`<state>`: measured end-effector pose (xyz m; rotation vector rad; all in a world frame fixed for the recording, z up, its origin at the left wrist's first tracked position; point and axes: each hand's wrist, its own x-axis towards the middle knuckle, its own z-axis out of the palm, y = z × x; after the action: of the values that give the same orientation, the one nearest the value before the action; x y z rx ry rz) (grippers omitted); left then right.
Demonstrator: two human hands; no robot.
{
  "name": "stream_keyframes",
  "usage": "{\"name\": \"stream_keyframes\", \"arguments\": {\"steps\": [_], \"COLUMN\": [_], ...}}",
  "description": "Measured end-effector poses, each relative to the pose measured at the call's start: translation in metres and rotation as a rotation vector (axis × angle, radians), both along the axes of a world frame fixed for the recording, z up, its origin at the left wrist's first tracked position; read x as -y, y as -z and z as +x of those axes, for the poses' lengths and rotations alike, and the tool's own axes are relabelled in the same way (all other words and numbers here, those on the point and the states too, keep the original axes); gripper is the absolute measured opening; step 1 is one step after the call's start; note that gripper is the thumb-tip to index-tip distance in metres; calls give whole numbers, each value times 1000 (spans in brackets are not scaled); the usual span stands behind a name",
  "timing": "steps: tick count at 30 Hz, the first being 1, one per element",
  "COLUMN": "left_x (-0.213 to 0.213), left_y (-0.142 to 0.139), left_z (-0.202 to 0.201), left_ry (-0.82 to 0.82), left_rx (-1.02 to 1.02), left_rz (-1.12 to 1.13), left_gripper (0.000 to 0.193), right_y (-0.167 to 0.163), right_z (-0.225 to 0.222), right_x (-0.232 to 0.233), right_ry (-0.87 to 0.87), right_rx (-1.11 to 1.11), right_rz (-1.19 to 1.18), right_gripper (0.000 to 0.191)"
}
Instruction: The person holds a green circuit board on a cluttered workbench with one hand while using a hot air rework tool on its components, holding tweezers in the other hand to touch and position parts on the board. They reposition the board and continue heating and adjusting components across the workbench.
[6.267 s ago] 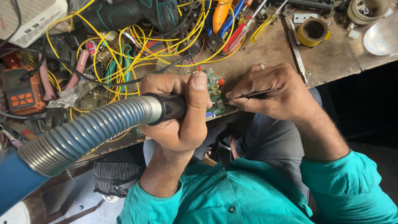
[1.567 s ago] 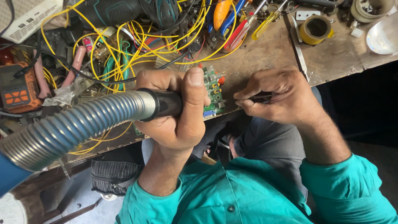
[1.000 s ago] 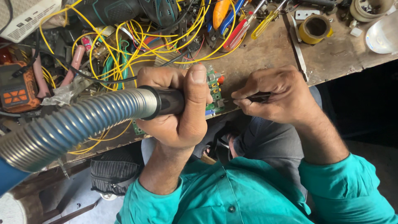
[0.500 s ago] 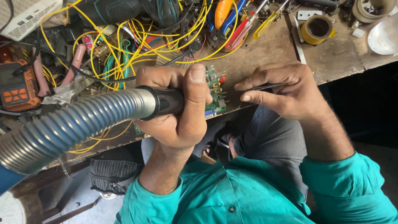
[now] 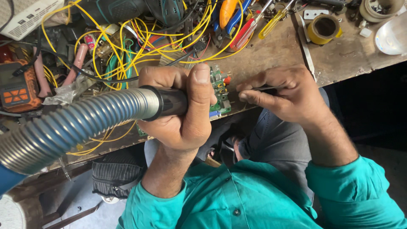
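Observation:
My left hand [image 5: 180, 108] is wrapped around the black handle of a tool fed by a thick ribbed grey hose [image 5: 72, 125] that runs off to the lower left. Its tip is hidden behind my thumb, over a small green circuit board [image 5: 220, 91] at the bench's front edge. My right hand [image 5: 288, 95] pinches thin metal tweezers [image 5: 267, 88], their points aimed left toward the board and a short way off it.
Tangled yellow wires [image 5: 140, 38] cover the wooden bench [image 5: 347, 55]. Pliers and screwdrivers [image 5: 241, 21] lie behind the board, a tape roll [image 5: 324, 27] to the right, an orange meter [image 5: 17, 87] at the left, a power tool [image 5: 135, 8] at the top.
My right hand has drawn back to the right, pulling the tweezers away from the board. The left hand with the hose tool has stayed nearly still.

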<state>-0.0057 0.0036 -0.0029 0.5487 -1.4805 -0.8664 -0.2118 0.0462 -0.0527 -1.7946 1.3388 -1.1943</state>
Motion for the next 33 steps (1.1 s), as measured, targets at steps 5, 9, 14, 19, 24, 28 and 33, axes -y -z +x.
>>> {"name": "stream_keyframes", "arguments": {"steps": [5, 9, 14, 19, 24, 28, 33], "left_x": [-1, -1, -1, -1, -1, -1, -1], "left_y": [0, 0, 0, 0, -1, -1, -1], "left_z": [1, 2, 1, 0, 1, 1, 1], "left_ry": [-14, -23, -14, -17, -16, -14, -19], "left_rx": [10, 19, 5, 11, 16, 8, 18], "left_rz": [0, -1, 1, 3, 5, 2, 2], "left_gripper": [21, 19, 19, 19, 20, 20, 19], "right_y": [-2, -3, -3, -4, -3, -3, -3], "right_z": [2, 2, 2, -1, 0, 0, -1], "right_x": [0, 1, 1, 1, 1, 1, 0], "right_ry": [1, -1, -16, -23, -18, -21, -32], "right_rx": [-15, -38, 11, -6, -2, -2, 55], "right_rz": [-23, -20, 3, 1, 4, 3, 16], "right_gripper": [14, 15, 14, 14, 14, 13, 13]}}
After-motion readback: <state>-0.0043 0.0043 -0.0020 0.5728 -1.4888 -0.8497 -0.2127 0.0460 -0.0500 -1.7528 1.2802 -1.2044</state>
